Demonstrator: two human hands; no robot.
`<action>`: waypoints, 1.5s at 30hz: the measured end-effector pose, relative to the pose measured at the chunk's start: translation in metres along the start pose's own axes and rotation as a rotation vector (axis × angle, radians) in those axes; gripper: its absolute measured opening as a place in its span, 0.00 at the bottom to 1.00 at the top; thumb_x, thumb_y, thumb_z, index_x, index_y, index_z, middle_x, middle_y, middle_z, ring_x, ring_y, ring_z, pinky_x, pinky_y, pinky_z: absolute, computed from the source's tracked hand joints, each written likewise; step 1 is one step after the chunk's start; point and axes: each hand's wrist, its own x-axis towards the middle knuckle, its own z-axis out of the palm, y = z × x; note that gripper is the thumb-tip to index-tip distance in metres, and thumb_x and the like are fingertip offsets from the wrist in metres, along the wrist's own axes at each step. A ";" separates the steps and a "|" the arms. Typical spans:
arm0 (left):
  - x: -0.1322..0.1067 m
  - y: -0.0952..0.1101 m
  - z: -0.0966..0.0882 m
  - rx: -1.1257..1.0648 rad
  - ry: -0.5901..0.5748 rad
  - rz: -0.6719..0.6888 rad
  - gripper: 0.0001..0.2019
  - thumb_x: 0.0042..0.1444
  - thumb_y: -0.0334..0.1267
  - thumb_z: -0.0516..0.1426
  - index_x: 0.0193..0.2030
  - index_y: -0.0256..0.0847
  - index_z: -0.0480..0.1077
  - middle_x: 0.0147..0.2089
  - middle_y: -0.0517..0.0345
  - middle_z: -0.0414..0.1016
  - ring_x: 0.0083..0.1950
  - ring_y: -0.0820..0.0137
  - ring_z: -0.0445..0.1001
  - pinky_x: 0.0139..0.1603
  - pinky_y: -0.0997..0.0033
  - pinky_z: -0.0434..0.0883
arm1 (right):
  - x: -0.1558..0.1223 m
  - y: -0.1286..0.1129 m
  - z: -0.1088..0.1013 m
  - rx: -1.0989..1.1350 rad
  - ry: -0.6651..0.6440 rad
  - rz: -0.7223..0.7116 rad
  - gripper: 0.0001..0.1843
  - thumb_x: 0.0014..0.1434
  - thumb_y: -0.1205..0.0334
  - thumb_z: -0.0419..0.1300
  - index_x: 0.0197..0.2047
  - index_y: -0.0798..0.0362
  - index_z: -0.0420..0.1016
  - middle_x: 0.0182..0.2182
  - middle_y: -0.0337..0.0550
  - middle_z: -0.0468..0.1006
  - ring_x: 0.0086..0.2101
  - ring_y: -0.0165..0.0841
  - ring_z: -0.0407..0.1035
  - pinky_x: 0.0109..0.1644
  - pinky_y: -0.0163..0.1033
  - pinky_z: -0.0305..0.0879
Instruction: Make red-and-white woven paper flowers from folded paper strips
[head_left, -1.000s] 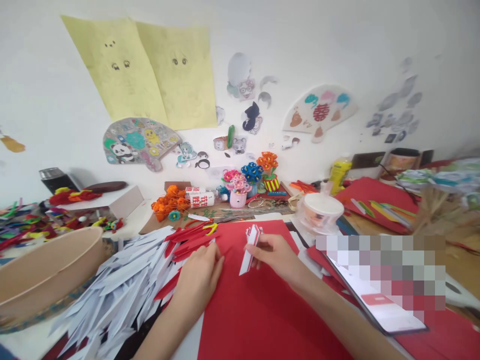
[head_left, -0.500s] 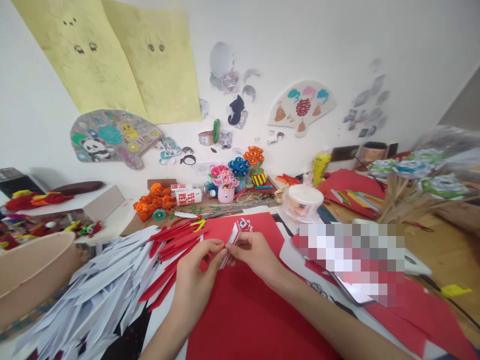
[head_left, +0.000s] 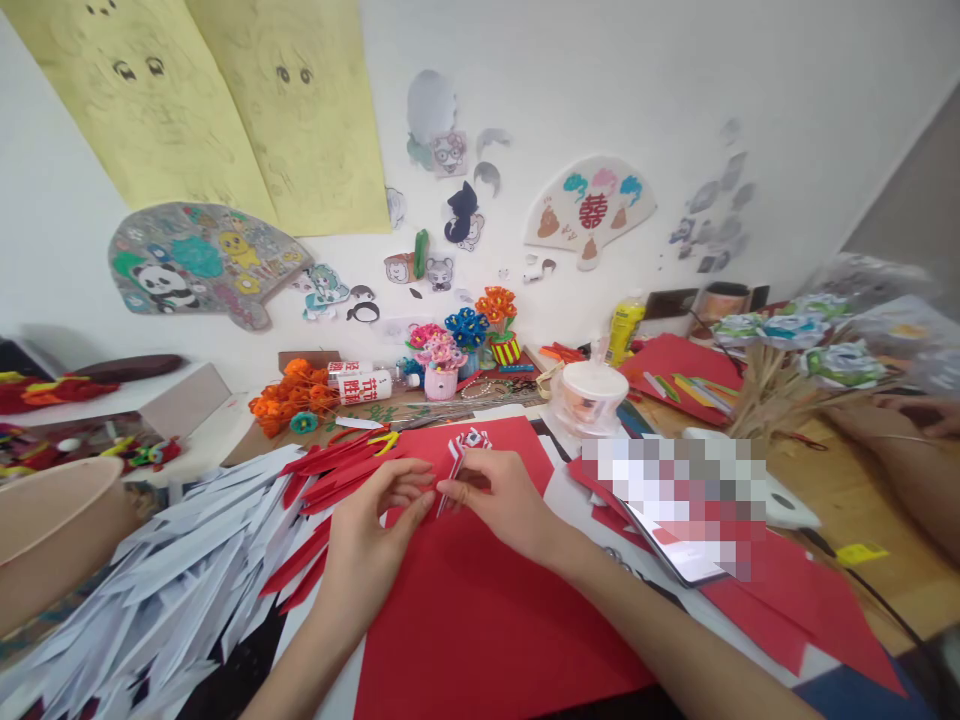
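Observation:
My right hand (head_left: 506, 505) pinches a small folded red-and-white paper piece (head_left: 454, 462) between thumb and fingers. The piece stands tilted, with a patterned woven-looking end beyond the knuckles; part of it is hidden by the fingers. Just left of it is my left hand (head_left: 375, 525), its fingers curved and the thumb apart from them, with nothing visible in its grasp. Both hands are above a large red paper sheet (head_left: 480, 610). Folded red paper strips (head_left: 341, 475) lie beyond and left of my left hand, beside a heap of folded white paper strips (head_left: 202, 545).
A phone (head_left: 675, 545) lies on red paper at right, partly blurred out. Yellow-handled scissors (head_left: 384, 443), a lidded white tub (head_left: 594, 385) and craft flowers (head_left: 442, 350) stand along the back. A beige bin (head_left: 60, 520) is at left. Another person's hand (head_left: 874, 422) rests at far right.
My left hand has let go of the folded paper piece and drawn slightly left, its fingers loosening. My right hand still holds the piece. The camera view has shifted a little.

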 end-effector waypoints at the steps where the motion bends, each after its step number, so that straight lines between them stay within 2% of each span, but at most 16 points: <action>1: 0.000 0.000 0.000 0.017 -0.002 0.014 0.06 0.54 0.35 0.58 0.39 0.40 0.72 0.34 0.57 0.79 0.32 0.70 0.77 0.35 0.72 0.76 | -0.001 -0.002 -0.001 -0.106 0.015 -0.073 0.24 0.58 0.42 0.58 0.22 0.52 0.67 0.21 0.39 0.71 0.25 0.32 0.66 0.31 0.37 0.62; 5: -0.001 -0.003 0.001 0.140 -0.037 0.104 0.05 0.55 0.35 0.57 0.38 0.41 0.70 0.33 0.59 0.78 0.31 0.70 0.77 0.34 0.73 0.75 | -0.002 -0.001 -0.005 -0.298 -0.034 -0.267 0.19 0.64 0.50 0.54 0.26 0.52 0.69 0.26 0.39 0.70 0.29 0.31 0.64 0.34 0.35 0.59; 8: -0.003 -0.007 -0.002 0.292 -0.082 0.151 0.07 0.56 0.35 0.55 0.41 0.41 0.70 0.32 0.59 0.77 0.31 0.70 0.76 0.33 0.73 0.74 | -0.001 0.007 -0.004 -0.334 -0.097 -0.244 0.17 0.63 0.54 0.57 0.26 0.53 0.68 0.25 0.37 0.69 0.28 0.30 0.63 0.33 0.34 0.58; 10: -0.004 -0.008 -0.005 0.413 -0.084 0.194 0.14 0.58 0.35 0.53 0.51 0.42 0.68 0.39 0.56 0.78 0.34 0.68 0.77 0.35 0.72 0.74 | 0.000 0.011 -0.002 -0.343 -0.113 -0.215 0.15 0.63 0.58 0.59 0.25 0.53 0.67 0.24 0.36 0.69 0.27 0.29 0.63 0.33 0.33 0.58; 12: -0.006 -0.008 -0.007 0.513 -0.086 0.259 0.22 0.61 0.35 0.51 0.62 0.46 0.60 0.48 0.53 0.76 0.39 0.67 0.77 0.39 0.71 0.74 | 0.000 0.013 0.000 -0.329 -0.121 -0.194 0.13 0.62 0.62 0.60 0.25 0.53 0.68 0.25 0.36 0.70 0.27 0.29 0.64 0.33 0.33 0.58; 14: -0.007 -0.006 -0.008 0.565 -0.114 0.324 0.24 0.62 0.34 0.49 0.65 0.48 0.55 0.52 0.52 0.74 0.45 0.66 0.76 0.43 0.71 0.73 | 0.001 0.014 0.002 -0.324 -0.118 -0.181 0.10 0.61 0.64 0.61 0.27 0.53 0.70 0.25 0.36 0.71 0.27 0.30 0.64 0.33 0.33 0.58; 17: -0.009 -0.003 -0.006 0.570 -0.146 0.377 0.23 0.63 0.33 0.48 0.65 0.48 0.57 0.51 0.53 0.75 0.48 0.66 0.76 0.45 0.72 0.72 | 0.000 0.015 0.004 -0.355 -0.112 -0.163 0.06 0.59 0.65 0.62 0.30 0.54 0.71 0.26 0.36 0.71 0.27 0.30 0.64 0.32 0.33 0.57; 22: -0.010 0.000 -0.003 0.572 -0.101 0.388 0.24 0.63 0.33 0.49 0.66 0.46 0.55 0.45 0.53 0.76 0.43 0.68 0.77 0.43 0.73 0.72 | -0.003 0.016 0.005 -0.355 -0.119 -0.193 0.04 0.60 0.67 0.60 0.33 0.54 0.73 0.27 0.37 0.72 0.28 0.30 0.65 0.34 0.33 0.59; 28: -0.008 0.000 -0.001 0.488 -0.034 0.263 0.19 0.62 0.37 0.51 0.60 0.44 0.63 0.41 0.56 0.77 0.39 0.70 0.77 0.39 0.75 0.72 | -0.004 0.014 0.008 -0.324 -0.158 -0.175 0.05 0.60 0.71 0.59 0.32 0.55 0.71 0.27 0.37 0.71 0.27 0.29 0.65 0.32 0.32 0.59; 31: -0.006 -0.001 0.001 0.391 -0.039 0.182 0.09 0.60 0.39 0.53 0.45 0.42 0.71 0.35 0.59 0.77 0.33 0.70 0.76 0.34 0.75 0.72 | -0.004 0.015 0.009 -0.295 -0.155 -0.151 0.05 0.58 0.71 0.60 0.31 0.55 0.72 0.26 0.36 0.71 0.26 0.29 0.65 0.31 0.31 0.59; 33: -0.004 -0.001 0.003 0.348 -0.078 0.157 0.08 0.59 0.40 0.53 0.36 0.41 0.71 0.32 0.60 0.76 0.31 0.71 0.74 0.33 0.75 0.70 | -0.003 0.015 0.009 -0.265 -0.171 -0.148 0.05 0.57 0.71 0.62 0.30 0.55 0.73 0.25 0.36 0.71 0.26 0.28 0.65 0.31 0.31 0.60; 36: -0.003 0.001 0.003 0.305 -0.071 0.096 0.10 0.60 0.42 0.52 0.33 0.41 0.70 0.31 0.60 0.75 0.30 0.71 0.72 0.32 0.75 0.69 | -0.001 0.012 0.004 -0.260 -0.184 -0.175 0.05 0.54 0.73 0.63 0.29 0.55 0.75 0.25 0.36 0.72 0.26 0.28 0.66 0.32 0.31 0.62; 38: -0.002 0.002 0.001 0.284 -0.027 0.046 0.11 0.60 0.44 0.52 0.32 0.41 0.69 0.30 0.60 0.74 0.30 0.71 0.72 0.32 0.75 0.68 | 0.002 0.010 -0.002 -0.286 -0.139 -0.195 0.10 0.52 0.78 0.60 0.32 0.53 0.76 0.28 0.37 0.74 0.28 0.29 0.68 0.35 0.32 0.64; 41: -0.001 0.004 -0.003 0.248 0.036 -0.047 0.13 0.58 0.47 0.53 0.31 0.41 0.68 0.31 0.59 0.74 0.33 0.68 0.73 0.34 0.73 0.68 | 0.006 0.013 -0.012 -0.428 0.059 -0.206 0.19 0.52 0.81 0.55 0.40 0.51 0.77 0.38 0.41 0.76 0.40 0.34 0.69 0.45 0.37 0.66; 43: 0.000 0.004 -0.003 0.197 0.057 -0.115 0.13 0.57 0.49 0.53 0.30 0.41 0.66 0.31 0.58 0.73 0.34 0.67 0.73 0.35 0.72 0.68 | 0.008 0.018 -0.018 -0.587 0.184 -0.187 0.18 0.55 0.76 0.55 0.46 0.52 0.75 0.44 0.47 0.75 0.47 0.39 0.66 0.50 0.42 0.64; 45: 0.000 0.003 -0.002 0.123 0.062 -0.177 0.13 0.56 0.49 0.53 0.29 0.42 0.62 0.29 0.59 0.72 0.34 0.66 0.74 0.36 0.71 0.69 | 0.009 0.025 -0.023 -0.742 0.188 -0.142 0.23 0.55 0.70 0.59 0.55 0.53 0.70 0.53 0.52 0.70 0.53 0.46 0.62 0.55 0.49 0.61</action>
